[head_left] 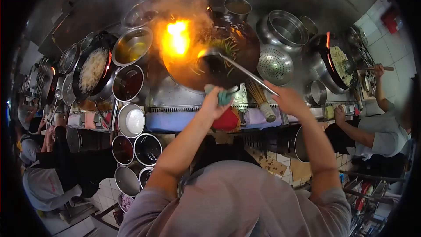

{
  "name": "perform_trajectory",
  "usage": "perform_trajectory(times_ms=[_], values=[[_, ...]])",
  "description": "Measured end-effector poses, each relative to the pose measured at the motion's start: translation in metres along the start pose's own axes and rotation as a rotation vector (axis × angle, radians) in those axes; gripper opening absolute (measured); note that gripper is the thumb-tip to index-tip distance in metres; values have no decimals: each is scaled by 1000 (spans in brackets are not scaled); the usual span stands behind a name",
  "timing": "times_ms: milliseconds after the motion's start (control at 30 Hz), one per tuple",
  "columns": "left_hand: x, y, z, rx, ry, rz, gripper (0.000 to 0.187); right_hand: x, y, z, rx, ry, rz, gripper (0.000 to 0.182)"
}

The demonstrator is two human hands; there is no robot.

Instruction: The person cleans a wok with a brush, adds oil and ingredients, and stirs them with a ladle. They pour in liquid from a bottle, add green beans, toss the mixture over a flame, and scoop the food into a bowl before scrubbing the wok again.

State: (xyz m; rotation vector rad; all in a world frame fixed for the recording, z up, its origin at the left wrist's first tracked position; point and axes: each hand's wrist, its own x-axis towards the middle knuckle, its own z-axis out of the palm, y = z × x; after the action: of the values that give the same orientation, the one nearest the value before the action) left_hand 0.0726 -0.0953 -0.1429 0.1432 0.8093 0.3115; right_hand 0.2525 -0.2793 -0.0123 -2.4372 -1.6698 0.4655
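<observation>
My left hand (pixel 213 104) is closed on a folded green cloth (pixel 224 98) at the near rim of a large wok (pixel 182 75). The wok's handle is mostly hidden by the cloth and fingers. In my right hand (pixel 290 100) is the end of a long metal ladle (pixel 246 71), whose bowl reaches into the wok. Long green vegetable strips (pixel 226 49) lie or toss in the wok beside the ladle bowl. A bright flame (pixel 177 38) flares at the wok's left side, with smoke above it.
Left stand pans of yellow oil (pixel 139 49) and dark red sauce (pixel 128 82). A perforated strainer (pixel 275 65) and bamboo brush (pixel 262 101) are right. Co-workers tend a rice wok (pixel 93 71) at left and another wok (pixel 342 66) at right. A blue towel (pixel 169 121) lines the edge.
</observation>
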Motion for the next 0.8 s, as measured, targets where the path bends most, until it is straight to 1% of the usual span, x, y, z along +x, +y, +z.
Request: perform_trajectory(times_ms=[67,100,133,167,200,233,267,300,333,367,433,467,500,533,567,633,667,700,767,800], values=[[-8,-27,-29,-15,16,78,9,34,-12,12,-8,70,132,54],[-24,-39,-39,8,52,46,8,32,-16,10,-6,72,128,54],[-49,-45,-39,75,48,-38,9,26,-23,5,20,122,88,53],[-77,-45,-24,45,56,-79,11,21,-29,-1,45,177,47,53],[-89,-35,-4,25,39,-48,13,18,-34,-9,43,188,44,53],[-90,-25,11,2,26,-27,15,9,-38,-14,61,89,98,53],[-66,-10,18,-9,40,-20,15,-5,-43,-17,81,-22,155,54],[-32,6,20,-22,49,-6,17,-17,-47,-21,79,-25,156,54],[-2,13,15,-18,-13,54,16,-28,-50,-27,96,-96,169,55],[-6,13,16,-13,-27,59,16,-38,-49,-36,107,-156,184,56],[-36,0,13,-33,0,5,10,-71,-31,-55,110,-166,49,53],[-57,-13,-1,-34,-20,-39,6,-87,-23,-67,111,-151,-63,53],[-77,-18,-6,-35,-41,-78,8,-96,-24,-84,111,-135,-179,53],[-104,-13,16,-3,-9,-65,9,-96,-41,-105,144,-286,37,53],[-123,-9,35,29,22,-58,9,-84,-47,-104,144,-284,37,53],[-86,5,37,-1,18,-53,10,-55,-50,-90,27,-351,223,54],[-48,13,27,92,-26,-103,13,-32,-37,-64,10,-227,148,54],[-22,12,13,124,-48,-67,12,-8,-22,-31,-7,-109,74,53],[12,-4,-27,100,-255,-10,12,31,-28,2,5,22,183,51],[2,-13,-27,137,-139,-50,12,36,-33,2,1,34,181,51]])
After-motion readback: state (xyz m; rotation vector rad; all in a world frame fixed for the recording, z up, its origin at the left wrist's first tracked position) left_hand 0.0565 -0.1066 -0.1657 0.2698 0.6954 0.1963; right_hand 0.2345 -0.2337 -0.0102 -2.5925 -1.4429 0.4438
